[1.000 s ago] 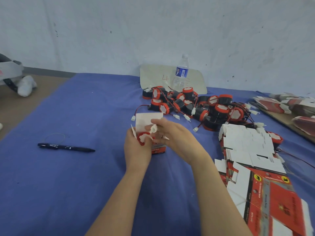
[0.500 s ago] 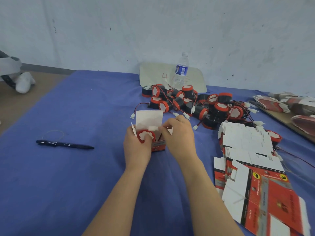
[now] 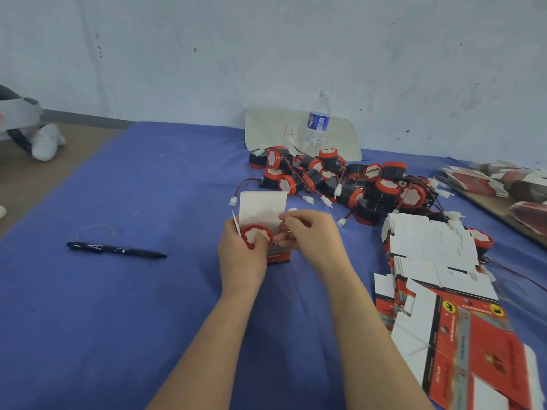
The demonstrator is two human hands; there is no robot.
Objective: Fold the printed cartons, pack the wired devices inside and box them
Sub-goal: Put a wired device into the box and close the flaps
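- Left hand (image 3: 241,257) is wrapped round the left side of the carton (image 3: 278,257), which stands upright on the blue cloth (image 3: 148,306) mid-table.
- The carton's top is open and its white flap (image 3: 262,207) stands straight up behind the hands.
- A device (image 3: 256,236) sits in the carton's mouth, red rim and white face up. The left thumb lies against its near edge.
- Right hand (image 3: 310,232) is at the carton's right edge with its fingers curled in tight, pinching a white bit (image 3: 292,209) at the fingertips. I cannot tell whether that is a plug or a flap.
- Behind the hands is the pile of devices (image 3: 340,179), black and red, wires and white plugs tangled through it.
- To the right lies the stack of flat cartons (image 3: 429,247), white sides up at the far end and red print showing nearer the camera.
- One more device (image 3: 481,239) peeks out just beside the stack's far right edge.
- At far right is a board with more cartons (image 3: 485,180) on it.
- A pen (image 3: 115,250) lies well to the left on the cloth.
- A bottle (image 3: 318,122) stands at the back by the wall.
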